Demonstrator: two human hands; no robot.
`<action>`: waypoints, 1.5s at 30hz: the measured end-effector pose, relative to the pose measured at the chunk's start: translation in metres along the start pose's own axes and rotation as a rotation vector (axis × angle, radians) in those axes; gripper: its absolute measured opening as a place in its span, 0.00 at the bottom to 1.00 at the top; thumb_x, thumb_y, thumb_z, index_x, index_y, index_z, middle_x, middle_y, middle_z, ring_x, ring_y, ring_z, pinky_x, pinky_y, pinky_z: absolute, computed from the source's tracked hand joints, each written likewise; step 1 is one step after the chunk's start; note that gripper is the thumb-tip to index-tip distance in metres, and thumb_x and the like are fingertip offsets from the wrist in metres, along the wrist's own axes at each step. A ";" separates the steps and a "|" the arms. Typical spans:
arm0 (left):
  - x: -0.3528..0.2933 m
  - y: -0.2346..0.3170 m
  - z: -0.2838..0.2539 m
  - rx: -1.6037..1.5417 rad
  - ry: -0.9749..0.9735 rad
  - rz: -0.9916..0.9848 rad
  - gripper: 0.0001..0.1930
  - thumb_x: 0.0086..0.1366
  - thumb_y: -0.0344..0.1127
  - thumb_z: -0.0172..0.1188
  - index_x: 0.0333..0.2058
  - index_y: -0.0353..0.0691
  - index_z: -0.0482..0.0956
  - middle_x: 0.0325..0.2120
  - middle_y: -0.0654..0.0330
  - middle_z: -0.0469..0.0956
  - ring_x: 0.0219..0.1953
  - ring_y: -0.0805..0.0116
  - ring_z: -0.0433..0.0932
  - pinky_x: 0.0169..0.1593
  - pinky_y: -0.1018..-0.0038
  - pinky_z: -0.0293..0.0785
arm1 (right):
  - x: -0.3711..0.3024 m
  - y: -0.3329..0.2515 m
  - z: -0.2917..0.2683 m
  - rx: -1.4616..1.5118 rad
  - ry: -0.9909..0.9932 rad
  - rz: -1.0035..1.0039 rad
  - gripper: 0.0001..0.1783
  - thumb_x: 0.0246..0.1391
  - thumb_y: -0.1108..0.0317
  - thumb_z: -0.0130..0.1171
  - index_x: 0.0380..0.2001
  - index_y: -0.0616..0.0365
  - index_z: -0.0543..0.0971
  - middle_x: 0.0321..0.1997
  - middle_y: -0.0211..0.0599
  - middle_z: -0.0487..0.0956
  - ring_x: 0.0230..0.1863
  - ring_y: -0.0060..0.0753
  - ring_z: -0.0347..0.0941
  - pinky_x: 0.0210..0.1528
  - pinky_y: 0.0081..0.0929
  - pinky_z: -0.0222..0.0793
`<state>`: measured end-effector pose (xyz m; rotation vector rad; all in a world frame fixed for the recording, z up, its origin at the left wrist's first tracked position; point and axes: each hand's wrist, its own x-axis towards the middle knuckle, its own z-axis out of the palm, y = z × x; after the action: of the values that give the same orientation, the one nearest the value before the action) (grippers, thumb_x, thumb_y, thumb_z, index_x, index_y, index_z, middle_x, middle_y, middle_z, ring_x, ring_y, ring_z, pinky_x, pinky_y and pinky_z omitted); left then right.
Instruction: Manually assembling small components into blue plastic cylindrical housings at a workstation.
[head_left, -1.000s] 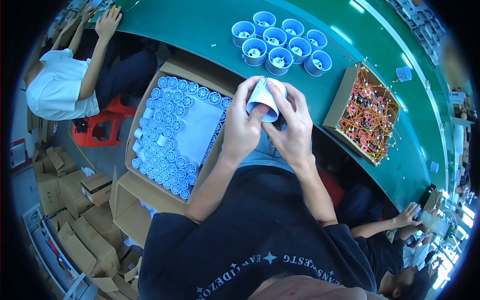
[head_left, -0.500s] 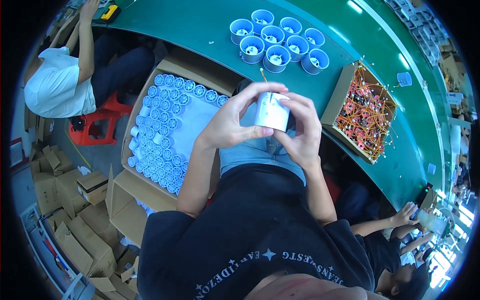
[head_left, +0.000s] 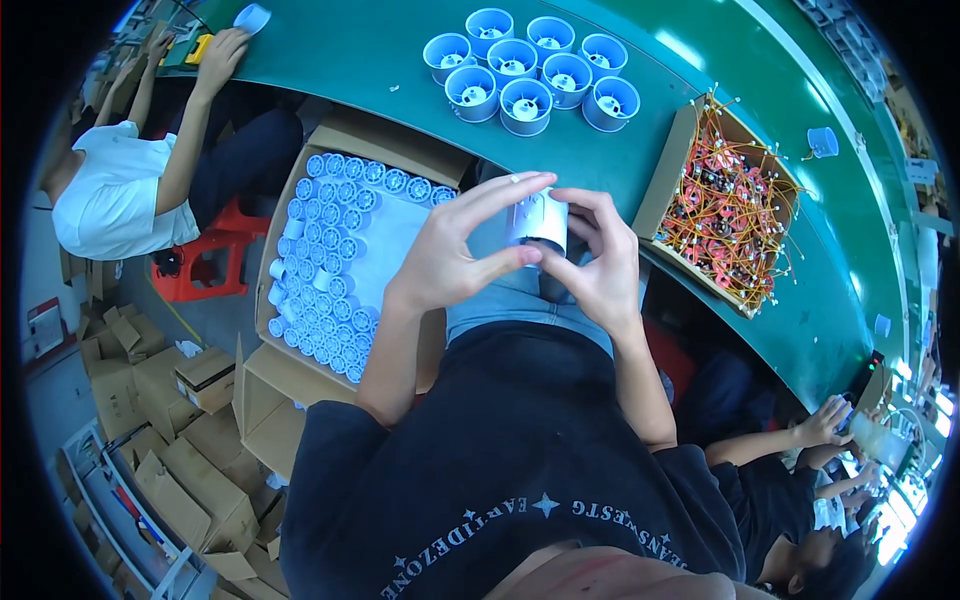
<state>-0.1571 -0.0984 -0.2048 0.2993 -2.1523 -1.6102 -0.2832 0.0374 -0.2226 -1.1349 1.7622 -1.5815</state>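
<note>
Both hands grip a short white plastic cylinder (head_left: pixel 538 220) above my lap, just off the near edge of the table. The fingers of my left hand (head_left: pixel 450 245) curl around its left side, the index over the top and the thumb at the bottom. On the other side my right hand (head_left: pixel 605 260) holds it with fingertips above and the thumb at the lower rim. A dark opening shows at the cylinder's lower end. What is inside it cannot be made out.
White cups (head_left: pixel 512 60) stand grouped on the green table (head_left: pixel 345 60). To their right is a cardboard box (head_left: pixel 668 180) of wired red parts. A large carton (head_left: pixel 262 325) of white cylinders sits at my left. Co-workers sit at both sides; one hand (head_left: pixel 222 62) touches a white cup.
The cylinder has tilted in my hands, so its dark lower opening shows. The orange wire above it is no longer visible. At the left, a co-worker's hand has come to a white cup.
</note>
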 end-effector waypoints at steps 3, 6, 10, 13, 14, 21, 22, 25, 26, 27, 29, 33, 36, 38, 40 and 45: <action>-0.001 -0.001 0.009 0.192 0.074 0.013 0.26 0.51 0.29 0.68 0.52 0.36 0.75 0.50 0.52 0.76 0.53 0.60 0.75 0.56 0.69 0.69 | 0.002 0.001 0.007 0.129 0.034 0.139 0.25 0.41 0.76 0.69 0.46 0.64 0.74 0.46 0.42 0.76 0.49 0.32 0.74 0.51 0.29 0.74; -0.002 -0.003 0.009 0.188 0.236 0.051 0.23 0.51 0.26 0.68 0.48 0.37 0.78 0.46 0.54 0.79 0.49 0.61 0.78 0.52 0.70 0.72 | 0.003 0.006 0.015 0.184 0.069 0.115 0.26 0.42 0.75 0.69 0.46 0.64 0.73 0.45 0.43 0.76 0.48 0.32 0.74 0.51 0.30 0.74; -0.001 -0.001 0.007 0.222 0.286 0.068 0.18 0.51 0.24 0.67 0.43 0.36 0.81 0.41 0.54 0.82 0.44 0.62 0.81 0.49 0.72 0.75 | 0.010 0.005 0.015 0.114 0.055 0.105 0.27 0.42 0.74 0.70 0.47 0.64 0.73 0.45 0.44 0.76 0.48 0.32 0.75 0.51 0.31 0.74; -0.004 -0.013 0.004 0.317 0.307 0.105 0.14 0.51 0.23 0.66 0.40 0.35 0.82 0.38 0.55 0.82 0.41 0.63 0.82 0.47 0.73 0.75 | 0.012 0.002 0.017 0.158 0.020 0.166 0.28 0.42 0.73 0.71 0.48 0.63 0.73 0.45 0.45 0.76 0.47 0.33 0.75 0.50 0.31 0.74; -0.003 -0.016 0.001 0.361 0.312 0.125 0.12 0.52 0.23 0.66 0.38 0.35 0.83 0.37 0.55 0.83 0.40 0.64 0.82 0.45 0.74 0.76 | 0.011 0.001 0.016 0.177 0.009 0.198 0.28 0.42 0.72 0.71 0.48 0.63 0.72 0.46 0.45 0.76 0.47 0.34 0.75 0.49 0.30 0.74; 0.083 -0.111 -0.150 0.472 0.888 -0.014 0.07 0.60 0.31 0.63 0.33 0.33 0.84 0.32 0.54 0.83 0.33 0.70 0.82 0.40 0.77 0.76 | -0.005 -0.039 -0.031 -0.354 0.145 -0.130 0.15 0.46 0.76 0.66 0.39 0.66 0.77 0.38 0.41 0.79 0.36 0.31 0.76 0.41 0.24 0.72; 0.094 -0.128 -0.181 0.587 0.867 -0.073 0.10 0.61 0.35 0.62 0.36 0.35 0.83 0.33 0.52 0.83 0.35 0.66 0.82 0.41 0.75 0.76 | -0.006 -0.044 -0.042 -0.352 0.151 -0.134 0.15 0.46 0.76 0.66 0.39 0.66 0.77 0.38 0.41 0.79 0.36 0.31 0.76 0.41 0.24 0.72; 0.132 -0.160 -0.228 0.774 0.848 -0.180 0.23 0.63 0.47 0.58 0.47 0.33 0.75 0.37 0.44 0.81 0.42 0.52 0.81 0.47 0.66 0.75 | -0.012 -0.043 -0.074 -0.545 0.350 -0.115 0.07 0.48 0.76 0.64 0.32 0.65 0.79 0.34 0.39 0.79 0.29 0.28 0.73 0.34 0.22 0.68; 0.136 -0.175 -0.258 0.872 0.946 -0.284 0.26 0.63 0.49 0.56 0.49 0.30 0.72 0.38 0.43 0.80 0.44 0.50 0.80 0.48 0.64 0.74 | -0.013 -0.043 -0.083 -0.592 0.383 -0.100 0.07 0.48 0.76 0.63 0.33 0.65 0.79 0.33 0.39 0.78 0.29 0.29 0.73 0.34 0.22 0.68; 0.140 -0.181 -0.281 0.968 1.040 -0.388 0.30 0.63 0.51 0.55 0.51 0.27 0.69 0.39 0.41 0.79 0.46 0.48 0.78 0.49 0.63 0.73 | -0.013 -0.041 -0.092 -0.640 0.419 -0.084 0.06 0.49 0.76 0.63 0.33 0.64 0.79 0.33 0.39 0.78 0.29 0.29 0.73 0.34 0.23 0.68; 0.127 -0.187 -0.303 0.846 1.113 -0.465 0.32 0.63 0.55 0.52 0.47 0.23 0.70 0.42 0.36 0.77 0.46 0.45 0.77 0.50 0.63 0.72 | -0.015 -0.035 -0.109 -0.717 0.479 -0.042 0.06 0.49 0.76 0.62 0.33 0.64 0.79 0.33 0.39 0.78 0.29 0.30 0.73 0.33 0.24 0.68; 0.093 -0.168 -0.189 0.203 0.930 -0.159 0.21 0.62 0.44 0.59 0.44 0.31 0.73 0.41 0.49 0.77 0.41 0.56 0.78 0.47 0.67 0.72 | -0.019 -0.022 -0.133 -0.954 0.432 -0.020 0.07 0.49 0.74 0.63 0.33 0.61 0.80 0.31 0.40 0.76 0.32 0.36 0.73 0.36 0.28 0.68; 0.055 -0.117 -0.086 0.219 0.541 -0.108 0.24 0.57 0.41 0.65 0.47 0.34 0.70 0.43 0.54 0.75 0.45 0.61 0.74 0.52 0.67 0.68 | -0.010 -0.017 -0.126 -0.954 0.295 -0.025 0.09 0.47 0.72 0.65 0.34 0.61 0.80 0.31 0.40 0.75 0.36 0.41 0.73 0.39 0.33 0.68; 0.053 -0.099 -0.038 0.521 0.431 -0.104 0.28 0.56 0.44 0.66 0.50 0.36 0.68 0.47 0.54 0.72 0.49 0.60 0.71 0.56 0.65 0.63 | -0.001 -0.010 -0.118 -0.992 0.260 -0.046 0.10 0.47 0.71 0.65 0.34 0.60 0.80 0.31 0.40 0.75 0.36 0.42 0.73 0.39 0.34 0.68; 0.059 -0.094 -0.019 0.786 0.423 -0.086 0.29 0.56 0.44 0.66 0.51 0.36 0.66 0.49 0.54 0.71 0.51 0.59 0.70 0.58 0.63 0.61 | 0.007 -0.003 -0.112 -1.065 0.207 -0.098 0.11 0.45 0.70 0.66 0.35 0.60 0.80 0.30 0.41 0.75 0.37 0.45 0.73 0.40 0.36 0.68; 0.057 -0.094 -0.004 0.441 0.572 -0.227 0.31 0.54 0.36 0.69 0.52 0.37 0.62 0.49 0.53 0.70 0.50 0.58 0.72 0.54 0.65 0.67 | 0.011 -0.004 -0.121 -1.059 0.161 -0.017 0.11 0.49 0.71 0.64 0.37 0.60 0.80 0.32 0.39 0.77 0.38 0.35 0.74 0.40 0.31 0.69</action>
<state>-0.2137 -0.1540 -0.2816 1.0335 -2.0248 -0.9590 -0.3868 0.0941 -0.1934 -1.4526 2.8101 -0.6717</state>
